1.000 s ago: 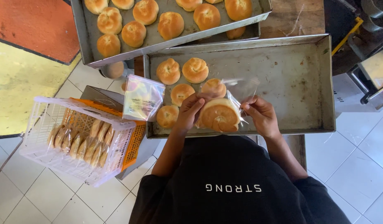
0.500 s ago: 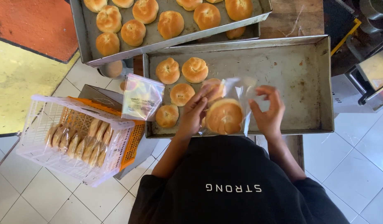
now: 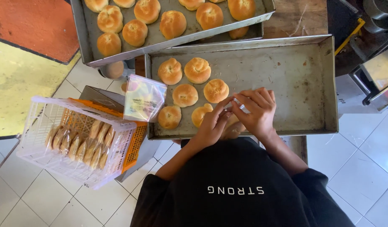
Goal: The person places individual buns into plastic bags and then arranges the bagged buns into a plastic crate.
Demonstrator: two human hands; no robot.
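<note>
Clear plastic wraps the bun (image 3: 232, 128) you are working on: a bagged bun held between both your hands at the near edge of the lower baking tray (image 3: 294, 80), mostly hidden behind your fingers. Your left hand (image 3: 213, 124) cups it from the left, grip closed on the bag. Your right hand (image 3: 257, 110) pinches the top of the plastic from above, its grip closed on the bag too.

Just left of your hands, six loose golden buns (image 3: 185, 94) lie in the left half of that grey metal tray; the nearest (image 3: 200, 113) touches your left fingers. The right half of the tray is bare, scuffed metal.

Beyond the tray's far edge, a second metal tray (image 3: 82, 33) overlaps it, packed with more buns (image 3: 173, 24).

Off the lower tray's left edge, a stack of clear printed bags (image 3: 143, 97) leans on a grey box. Further left, a white plastic basket (image 3: 38, 138) with an orange one (image 3: 133, 145) nested in it holds a row of bagged buns (image 3: 78, 141) standing on edge, above the white tiled floor (image 3: 47, 201).
</note>
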